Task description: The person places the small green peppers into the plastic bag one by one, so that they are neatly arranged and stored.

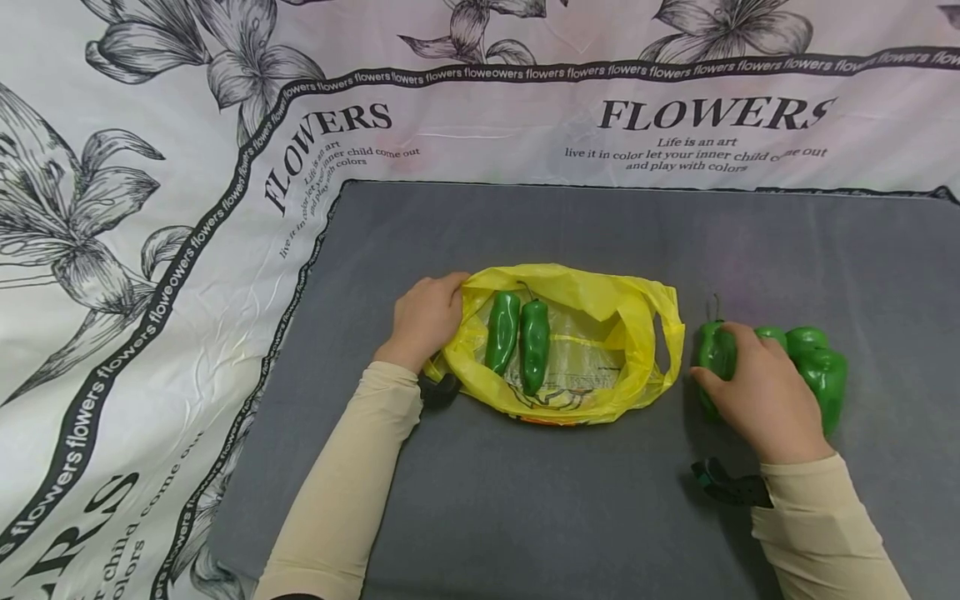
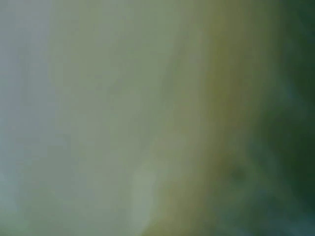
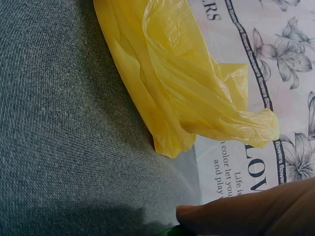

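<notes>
So the hands are well apart here, one on each side of a yellow bag [image 1: 637, 383] lying mouth-up on the grey worktop [image 1: 570, 500]. Left forearm slants in from the bottom, and the left hand [image 1: 423, 323] grips the bag's left rim, back of the hand up (fingertips tucked out of sight, and the left wrist cam is just blur, so no help there). Two long green peppers [image 1: 534, 346] lie side by side in the bag, toward that hand.

Right forearm leans in from the lower right, palm down. The right hand [image 1: 772, 408] has thumb and fingers clamped around a dark green pepper [image 1: 715, 354], stem pointing away from the person, on the worktop right of the bag. More green peppers [image 1: 825, 379] sit just beyond the knuckles, partly covered; can't tell how many.
</notes>
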### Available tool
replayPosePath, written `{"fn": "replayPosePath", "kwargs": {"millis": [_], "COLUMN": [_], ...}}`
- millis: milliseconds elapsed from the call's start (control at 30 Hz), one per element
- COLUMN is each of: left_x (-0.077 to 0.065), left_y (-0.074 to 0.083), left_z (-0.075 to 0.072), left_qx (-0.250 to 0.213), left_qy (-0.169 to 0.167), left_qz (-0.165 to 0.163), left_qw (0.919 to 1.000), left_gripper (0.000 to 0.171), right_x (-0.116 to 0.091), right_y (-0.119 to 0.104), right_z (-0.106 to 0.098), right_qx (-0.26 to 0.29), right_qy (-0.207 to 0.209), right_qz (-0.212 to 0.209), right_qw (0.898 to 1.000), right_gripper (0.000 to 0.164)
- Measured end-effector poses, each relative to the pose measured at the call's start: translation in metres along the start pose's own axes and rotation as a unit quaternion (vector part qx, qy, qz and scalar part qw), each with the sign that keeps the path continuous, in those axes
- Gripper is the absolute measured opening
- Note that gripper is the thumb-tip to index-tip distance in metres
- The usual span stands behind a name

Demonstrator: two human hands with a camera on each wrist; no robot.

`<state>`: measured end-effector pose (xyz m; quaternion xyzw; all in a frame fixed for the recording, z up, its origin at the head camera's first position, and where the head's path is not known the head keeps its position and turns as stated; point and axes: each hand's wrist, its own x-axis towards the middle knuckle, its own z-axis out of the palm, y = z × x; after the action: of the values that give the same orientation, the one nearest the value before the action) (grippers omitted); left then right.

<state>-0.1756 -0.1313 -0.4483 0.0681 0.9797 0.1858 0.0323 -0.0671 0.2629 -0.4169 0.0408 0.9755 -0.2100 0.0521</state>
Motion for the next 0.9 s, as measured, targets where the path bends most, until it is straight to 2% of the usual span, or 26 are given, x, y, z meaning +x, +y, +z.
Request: {"fn": "replayPosePath", "kwargs": {"millis": [233,900], "left_x": [-0.0005,-0.0003], "left_y": [0.0007,-0.0011], "left_z": [0.0008,-0.0013], "left_qx": [0.000,-0.001], "left_qy": [-0.003,-0.013], "left_qz": [-0.001,0.003], "left_qw": [1.0000,0.9999], "left_gripper": [0.042,0.043], "right_x": [-0.0003,-0.0001], "right_y": [-0.0002,-0.0039], "right_z": [0.0022,-0.0056], "right_qx": [0.022,0.028], "right_qy": [0.005,-0.004], "right_qz": [-0.007,-0.009], "right_qw": [1.000,1.000], "right_gripper": [0.074,0.075]}}
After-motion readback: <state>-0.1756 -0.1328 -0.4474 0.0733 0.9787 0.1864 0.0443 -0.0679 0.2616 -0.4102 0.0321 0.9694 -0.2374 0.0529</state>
